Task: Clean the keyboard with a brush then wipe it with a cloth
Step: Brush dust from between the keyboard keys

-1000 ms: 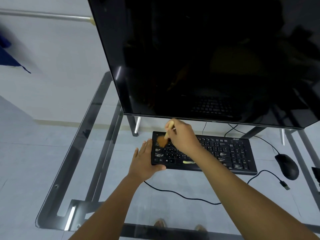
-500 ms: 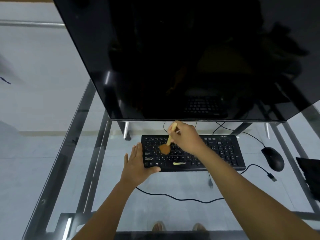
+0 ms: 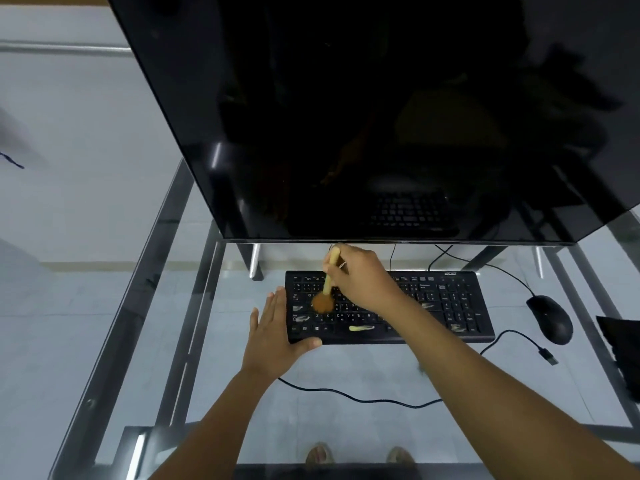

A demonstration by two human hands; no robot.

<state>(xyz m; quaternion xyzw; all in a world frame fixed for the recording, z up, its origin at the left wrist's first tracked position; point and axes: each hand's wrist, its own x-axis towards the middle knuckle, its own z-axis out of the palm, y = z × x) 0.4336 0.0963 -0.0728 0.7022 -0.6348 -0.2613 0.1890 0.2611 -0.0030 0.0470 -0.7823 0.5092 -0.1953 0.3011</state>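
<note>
The black keyboard (image 3: 415, 306) lies on the glass surface (image 3: 346, 375) under the dark monitor (image 3: 381, 116); the right hand (image 3: 360, 282) grips a pale-handled brush (image 3: 327, 285), its brown bristles down on the left-side keys; the left hand (image 3: 273, 334) lies flat and spread, thumb against the keyboard's near-left corner; a mouse (image 3: 550, 318) sits just beside the keyboard's right end.

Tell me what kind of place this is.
Most likely a computer workstation in a home or office: a large dark monitor stands on a glass desk, with a black keyboard and a wired mouse in front of it.
</note>
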